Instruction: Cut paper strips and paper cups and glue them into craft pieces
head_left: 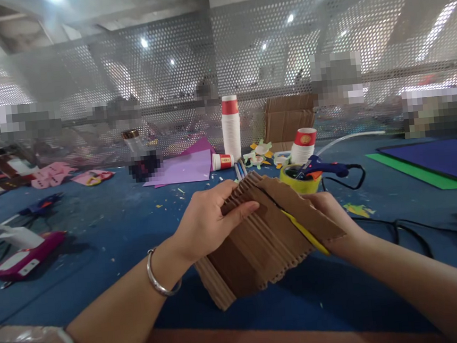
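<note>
My left hand [220, 215] is closed on a piece of corrugated cardboard [255, 249], thumb on the near face, a silver bangle round the wrist. The board is tilted above the table, with ridged, uneven edges. On its right side a cut separates a flap [307, 202]. A dark blade and a yellow handle [306, 232], which look like scissors, lie along this cut. My right hand [334, 215] is at the flap's right edge, closed round the scissors; most of its fingers are hidden behind the cardboard.
Stacked paper cups [231, 134] stand at the back. A blue glue gun [328, 167] rests on a yellow tape roll [305, 185]. Black cables [401, 226] cross the right side. A magenta power strip [28, 258] lies left. Coloured sheets [439, 161] lie far right; a perforated screen [163, 65] stands behind.
</note>
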`<state>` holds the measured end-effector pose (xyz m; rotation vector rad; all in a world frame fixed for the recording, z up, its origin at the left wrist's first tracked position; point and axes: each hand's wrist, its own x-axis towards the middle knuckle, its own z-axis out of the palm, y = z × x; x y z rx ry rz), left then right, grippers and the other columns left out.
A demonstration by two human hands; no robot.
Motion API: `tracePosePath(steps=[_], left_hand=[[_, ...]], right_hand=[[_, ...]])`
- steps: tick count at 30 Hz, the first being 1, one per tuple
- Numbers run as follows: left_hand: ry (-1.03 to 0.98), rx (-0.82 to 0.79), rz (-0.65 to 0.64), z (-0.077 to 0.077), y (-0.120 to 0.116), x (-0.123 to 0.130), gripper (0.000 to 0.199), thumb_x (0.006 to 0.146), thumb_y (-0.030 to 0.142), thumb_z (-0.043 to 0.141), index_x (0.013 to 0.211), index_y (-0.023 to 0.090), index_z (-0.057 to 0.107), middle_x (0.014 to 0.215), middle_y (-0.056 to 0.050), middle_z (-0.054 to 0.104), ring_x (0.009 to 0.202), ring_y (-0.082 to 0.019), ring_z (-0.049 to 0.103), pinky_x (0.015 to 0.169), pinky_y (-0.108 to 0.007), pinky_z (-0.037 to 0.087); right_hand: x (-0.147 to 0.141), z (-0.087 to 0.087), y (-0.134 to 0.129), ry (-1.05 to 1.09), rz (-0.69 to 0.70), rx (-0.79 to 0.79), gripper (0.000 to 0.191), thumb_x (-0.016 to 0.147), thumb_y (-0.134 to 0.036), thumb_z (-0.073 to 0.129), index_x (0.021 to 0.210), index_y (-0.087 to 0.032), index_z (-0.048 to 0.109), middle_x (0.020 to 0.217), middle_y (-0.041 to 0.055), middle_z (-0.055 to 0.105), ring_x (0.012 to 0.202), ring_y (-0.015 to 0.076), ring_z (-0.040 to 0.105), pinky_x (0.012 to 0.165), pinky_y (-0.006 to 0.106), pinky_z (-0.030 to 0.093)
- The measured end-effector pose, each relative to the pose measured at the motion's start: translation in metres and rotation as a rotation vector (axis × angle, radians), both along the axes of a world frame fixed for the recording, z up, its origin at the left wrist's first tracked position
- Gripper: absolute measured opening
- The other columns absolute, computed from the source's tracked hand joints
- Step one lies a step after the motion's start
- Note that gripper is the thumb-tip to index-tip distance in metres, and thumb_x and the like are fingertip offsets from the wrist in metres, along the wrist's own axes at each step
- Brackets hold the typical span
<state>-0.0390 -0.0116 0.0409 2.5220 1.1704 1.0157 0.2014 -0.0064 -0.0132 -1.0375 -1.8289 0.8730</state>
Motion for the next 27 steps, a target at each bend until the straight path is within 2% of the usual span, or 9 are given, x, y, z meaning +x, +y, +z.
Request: tracePosePath(steps=[8,14,18,22,24,27], left_hand=[[-0.019,-0.060,-0.002,0.004,-0.003,-0.001,0.031,0.092,0.050,0.060,0.090,0.019,0.066,0.072,0.003,0.067,0.063,-0.012,0.059,0.058,-0.023,0.044],[-0.050,-0.070,-0.035,0.006,-0.007,0.001,0.027,0.092,0.045,0.063,0.104,0.021,0.068,0.084,0.003,0.074,0.068,-0.013,0.064,0.065,-0.024,0.047],[-0.025,-0.108,-0.049,0.006,-0.005,0.001,0.028,0.094,0.046,0.060,0.104,0.022,0.068,0.090,0.002,0.075,0.076,-0.014,0.066,0.068,-0.025,0.047],[0.025,-0.127,-0.030,0.007,0.003,-0.006,0.031,0.094,0.049,0.058,0.100,0.020,0.068,0.091,0.000,0.074,0.080,-0.017,0.067,0.069,-0.027,0.047],[0.030,-0.154,-0.030,0.008,0.008,-0.012,0.034,0.091,0.052,0.060,0.098,0.019,0.069,0.088,-0.001,0.073,0.078,-0.017,0.067,0.067,-0.027,0.048],[0.064,-0.188,-0.063,0.012,0.014,-0.021,0.034,0.088,0.052,0.064,0.099,0.020,0.070,0.088,-0.001,0.074,0.078,-0.017,0.067,0.065,-0.026,0.048]], right_hand=[[-0.004,0.018,-0.008,-0.125,-0.042,0.059,0.023,0.077,-0.034,0.062,0.068,-0.015,0.072,0.063,0.0034,0.068,0.058,0.0205,0.060,0.051,0.026,0.042],[-0.005,0.014,-0.007,-0.091,-0.045,0.056,0.021,0.076,-0.033,0.063,0.076,-0.016,0.075,0.069,0.0026,0.071,0.062,0.0215,0.062,0.054,0.025,0.045],[-0.005,0.013,-0.007,-0.089,-0.062,0.079,0.027,0.080,-0.036,0.059,0.066,-0.016,0.070,0.060,0.0020,0.065,0.056,0.0180,0.057,0.050,0.024,0.041],[-0.008,0.013,-0.005,-0.122,-0.054,0.105,0.024,0.080,-0.035,0.060,0.069,-0.015,0.069,0.064,0.0029,0.067,0.056,0.0173,0.057,0.052,0.025,0.043],[-0.010,0.012,-0.004,-0.168,-0.069,0.113,0.024,0.080,-0.035,0.060,0.067,-0.016,0.066,0.060,0.0024,0.063,0.054,0.0166,0.055,0.049,0.025,0.040],[-0.011,0.010,-0.001,-0.201,-0.103,0.104,0.035,0.080,-0.045,0.065,0.060,-0.017,0.061,0.053,-0.0001,0.055,0.051,0.0144,0.050,0.044,0.023,0.032]])
